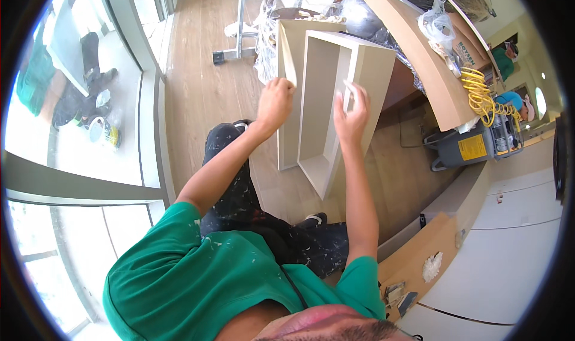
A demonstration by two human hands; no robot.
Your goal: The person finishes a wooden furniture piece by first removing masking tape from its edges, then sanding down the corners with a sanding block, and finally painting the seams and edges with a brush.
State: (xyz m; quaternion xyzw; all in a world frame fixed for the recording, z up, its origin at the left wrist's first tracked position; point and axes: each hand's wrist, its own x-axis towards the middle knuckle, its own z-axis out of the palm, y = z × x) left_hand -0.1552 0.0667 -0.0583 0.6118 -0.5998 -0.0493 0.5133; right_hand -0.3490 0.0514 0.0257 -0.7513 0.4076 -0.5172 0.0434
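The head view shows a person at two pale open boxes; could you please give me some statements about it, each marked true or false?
1. The right hand is in front of a pale open box. True.
2. The left hand is farther from the windows than the right hand. False: the left hand is nearer to them.
3. The shirt is green. True.
4. The dark trousers are spotless. False: they carry light specks.
5. The coiled hose is yellow. True.
6. The floor is bright red. False: it is light brown.
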